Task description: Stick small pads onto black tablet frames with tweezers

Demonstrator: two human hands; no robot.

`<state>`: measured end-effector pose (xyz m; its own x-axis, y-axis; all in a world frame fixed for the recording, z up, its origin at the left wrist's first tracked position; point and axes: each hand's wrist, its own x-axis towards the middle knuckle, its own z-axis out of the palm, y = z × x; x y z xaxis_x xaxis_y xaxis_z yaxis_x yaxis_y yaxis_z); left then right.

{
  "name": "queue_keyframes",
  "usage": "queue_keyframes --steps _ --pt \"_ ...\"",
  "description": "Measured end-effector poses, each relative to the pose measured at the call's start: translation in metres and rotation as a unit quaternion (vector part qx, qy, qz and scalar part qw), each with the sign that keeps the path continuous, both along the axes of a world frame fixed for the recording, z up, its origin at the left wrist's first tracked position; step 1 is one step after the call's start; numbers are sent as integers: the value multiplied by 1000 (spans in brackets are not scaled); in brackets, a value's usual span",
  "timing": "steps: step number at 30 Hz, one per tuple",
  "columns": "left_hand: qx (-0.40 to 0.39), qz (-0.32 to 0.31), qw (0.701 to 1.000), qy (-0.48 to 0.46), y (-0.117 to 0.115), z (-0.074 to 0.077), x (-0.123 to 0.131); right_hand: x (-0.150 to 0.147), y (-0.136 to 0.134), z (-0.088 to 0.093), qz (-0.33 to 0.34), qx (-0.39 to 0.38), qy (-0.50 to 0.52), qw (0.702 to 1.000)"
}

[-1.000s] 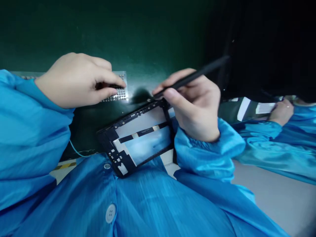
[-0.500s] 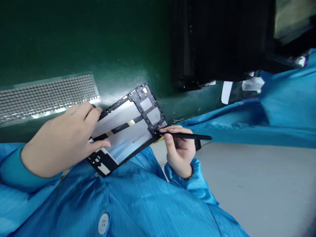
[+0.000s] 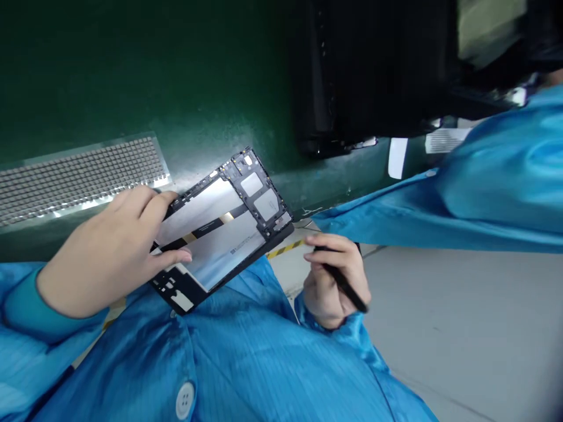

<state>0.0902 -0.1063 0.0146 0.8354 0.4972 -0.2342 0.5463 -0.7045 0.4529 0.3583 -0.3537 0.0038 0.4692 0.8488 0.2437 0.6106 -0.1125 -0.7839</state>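
My left hand (image 3: pixel 109 252) grips the lower left end of an opened tablet (image 3: pixel 229 246), thumb on its inner face and fingers round the far edge. The tablet is tilted over my lap by the table edge, showing silver battery panels and a black frame with pale patches at its upper right end. Just right of the tablet and apart from it, my right hand (image 3: pixel 336 278) is closed round a slim black pen-like tool (image 3: pixel 345 287), probably tweezers. Its rear end points down and to the right; the tip is hidden by my fingers.
A clear sheet with rows of small grey pieces (image 3: pixel 88 173) lies on the green table (image 3: pixel 176 70) at left. Large black objects (image 3: pixel 373 70) stand at the upper right. Beside me reaches a co-worker's blue sleeve (image 3: pixel 497 176). A white strip (image 3: pixel 397 158) lies near it.
My right hand has drawn back from the tablet's right corner, and the black tool has swung from nearly level to pointing downward. My left hand still holds the tablet. The co-worker's sleeve has shifted.
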Motion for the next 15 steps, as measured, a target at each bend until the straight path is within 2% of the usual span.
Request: queue_keyframes --steps 1,3,6,7,9,10,12,15 --pt "-6 7 1000 -19 -5 -1 -1 -6 -6 1 4 -38 40 998" --pt "-21 28 997 -62 -20 -1 -1 -24 -17 0 59 -107 108 987" --pt "-4 49 993 -109 -47 5 0 -55 -24 -1 117 -90 176 973" --pt "5 56 990 -128 -53 7 -1 -60 -21 0 104 -71 191 973" --pt "20 72 982 -172 -55 12 -5 -58 1 4 35 -33 221 974" --pt "29 88 976 -195 -49 14 -9 -52 22 9 -4 -18 235 972" --pt "62 149 957 -241 -25 13 -23 -37 90 21 -52 5 277 959" --pt "135 270 907 -295 25 -1 -48 -30 239 40 -8 7 297 955"
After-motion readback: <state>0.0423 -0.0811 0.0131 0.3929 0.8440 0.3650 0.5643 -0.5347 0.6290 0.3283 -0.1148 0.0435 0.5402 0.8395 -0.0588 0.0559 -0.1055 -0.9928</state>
